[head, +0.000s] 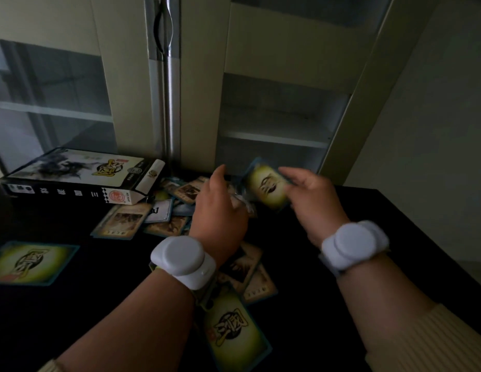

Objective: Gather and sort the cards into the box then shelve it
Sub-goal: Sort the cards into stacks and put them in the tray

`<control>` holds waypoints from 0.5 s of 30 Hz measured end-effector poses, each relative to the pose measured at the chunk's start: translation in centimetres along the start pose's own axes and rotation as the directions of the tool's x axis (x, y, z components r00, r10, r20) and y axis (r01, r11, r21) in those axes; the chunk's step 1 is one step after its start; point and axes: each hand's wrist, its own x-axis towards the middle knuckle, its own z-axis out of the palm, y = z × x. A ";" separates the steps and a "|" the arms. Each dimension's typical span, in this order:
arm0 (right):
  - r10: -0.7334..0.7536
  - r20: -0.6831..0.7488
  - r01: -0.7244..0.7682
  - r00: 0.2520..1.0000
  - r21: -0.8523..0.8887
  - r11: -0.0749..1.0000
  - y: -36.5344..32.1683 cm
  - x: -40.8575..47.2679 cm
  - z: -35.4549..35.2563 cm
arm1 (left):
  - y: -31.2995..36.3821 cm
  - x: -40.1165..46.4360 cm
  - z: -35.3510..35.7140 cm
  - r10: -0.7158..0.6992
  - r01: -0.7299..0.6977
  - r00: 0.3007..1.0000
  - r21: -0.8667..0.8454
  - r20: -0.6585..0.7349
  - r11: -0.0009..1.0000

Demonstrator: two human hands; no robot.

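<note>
On a black tabletop before a pale cabinet (274,76), your right hand (318,205) pinches a small stack of cards (266,187) at one o'clock, thumb and fingers curled round its edge. Your left hand (219,210) hovers at twelve o'clock with fingers loosely curled; it seems to touch a scrap of clear wrap, though blur keeps me from telling whether it holds anything.

The box (81,175) lies flat at ten o'clock, its end flap open toward the loose cards (158,208) heaped just beside it. One card (32,263) lies apart at nine o'clock, another card (234,331) at six o'clock under your left forearm.

The risks, as I judge them: the glossy, thin cards may fan and slip from that edge pinch, and your forearm could sweep the lower cards off the near edge. The stray at nine o'clock is easily missed.

The cards are flat, slick rectangles with blue borders; the box is printed cardboard; the table looks like matte cloth. White round bands (184,259) sit on both wrists.
</note>
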 end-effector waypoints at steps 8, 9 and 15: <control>0.216 -0.210 -0.253 0.953 -0.167 0.953 1.0 6.3 -1.9 | 0.5 -0.2 -0.3 -0.028 0.025 0.996 0.044 0.085 0.999; 0.223 -0.186 -0.263 0.957 -0.232 0.936 1.0 6.4 -1.8 | 0.5 -0.2 -0.4 -0.036 0.032 0.995 0.047 0.092 0.998; 0.217 -0.139 -0.258 0.966 -0.499 0.828 0.8 5.3 -0.9 | 0.7 -0.2 -0.7 -0.068 0.064 0.992 0.035 0.107 0.997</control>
